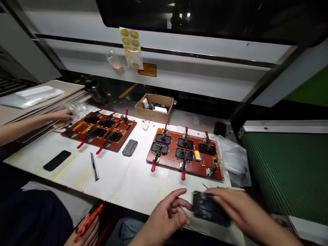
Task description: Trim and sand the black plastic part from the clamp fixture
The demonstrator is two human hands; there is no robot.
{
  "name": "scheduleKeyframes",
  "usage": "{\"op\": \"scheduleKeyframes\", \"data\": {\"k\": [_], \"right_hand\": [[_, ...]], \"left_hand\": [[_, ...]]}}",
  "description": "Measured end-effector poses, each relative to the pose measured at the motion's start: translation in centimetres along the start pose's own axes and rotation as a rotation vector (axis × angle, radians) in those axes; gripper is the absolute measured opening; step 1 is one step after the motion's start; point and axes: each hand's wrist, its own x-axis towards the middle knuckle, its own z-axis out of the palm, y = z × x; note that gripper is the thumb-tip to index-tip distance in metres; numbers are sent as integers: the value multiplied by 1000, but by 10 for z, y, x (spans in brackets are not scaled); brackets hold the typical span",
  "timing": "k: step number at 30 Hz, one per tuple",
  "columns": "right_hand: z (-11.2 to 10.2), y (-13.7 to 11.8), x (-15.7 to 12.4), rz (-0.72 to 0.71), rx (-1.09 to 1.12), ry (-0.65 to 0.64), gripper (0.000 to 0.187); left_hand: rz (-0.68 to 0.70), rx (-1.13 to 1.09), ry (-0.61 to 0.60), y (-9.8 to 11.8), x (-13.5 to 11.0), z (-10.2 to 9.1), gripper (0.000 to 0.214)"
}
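Note:
My right hand [237, 206] grips a black plastic part [208, 208] at the table's front edge, blurred by motion. My left hand [167, 213] hovers just left of the part, fingers curled and apart, holding nothing. Behind them lies a red-brown fixture board [169, 159] with red toggle clamps and several black parts seated in it. A small yellow-white piece [197, 155] rests on that board.
A second fixture board [120, 143] lies to the left, where another person's hand [63, 115] reaches in. A grey part [130, 147], a metal blade [94, 166] and a black strip [56, 160] lie on the white table. A cardboard box [153, 115] stands behind. Plastic bags [234, 159] sit right.

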Motion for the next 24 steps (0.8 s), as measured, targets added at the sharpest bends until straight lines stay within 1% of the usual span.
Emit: {"op": "scheduleKeyframes", "data": {"k": [1, 2, 3, 4, 5, 6, 7, 8, 9, 11, 12, 13, 14, 15, 17, 18, 20, 24], "right_hand": [[14, -5, -7, 7, -9, -115, 22], [30, -9, -11, 31, -14, -189, 27], [46, -12, -12, 73, -5, -202, 31], [60, -13, -12, 125, 22, -150, 34], [70, -12, -13, 172, 58, -86, 36], [76, -8, -14, 204, 96, -17, 37], [77, -3, -16, 224, 122, 63, 37], [72, 3, -18, 239, 126, 177, 37], [61, 12, -20, 256, 108, 338, 38], [29, 32, -16, 302, 22, 710, 48], [11, 43, -11, 328, -41, 853, 53], [-6, 54, -3, 348, -116, 902, 56], [-20, 65, 6, 367, -210, 869, 55], [-30, 76, 16, 382, -293, 794, 51], [-39, 95, 36, 399, -398, 628, 44], [-39, 103, 44, 402, -408, 575, 43], [-31, 116, 55, 403, -376, 512, 42], [-16, 136, 60, 420, -327, 410, 45]], "left_hand": [[-46, -30, 5, -2, 1, 2, 69], [-79, -33, 59, -3, 3, 0, 64], [-97, -17, 137, -4, 5, -3, 60], [-100, 6, 212, -4, 7, -7, 57], [-94, 26, 258, -4, 8, -12, 57], [-85, 44, 271, -3, 9, -16, 58], [-74, 62, 258, -2, 10, -20, 58], [-64, 80, 226, -2, 11, -23, 58], [-53, 101, 191, -3, 13, -27, 58], [-29, 187, 171, -9, 18, -33, 54], [-19, 261, 187, -14, 21, -38, 50], [-12, 341, 211, -20, 25, -42, 47], [-4, 413, 238, -26, 28, -47, 44], [7, 470, 259, -31, 31, -52, 42], [25, 525, 266, -38, 35, -59, 38], [34, 533, 262, -41, 35, -62, 36], [52, 550, 258, -42, 34, -64, 33], [78, 543, 275, -41, 30, -63, 31]]}}
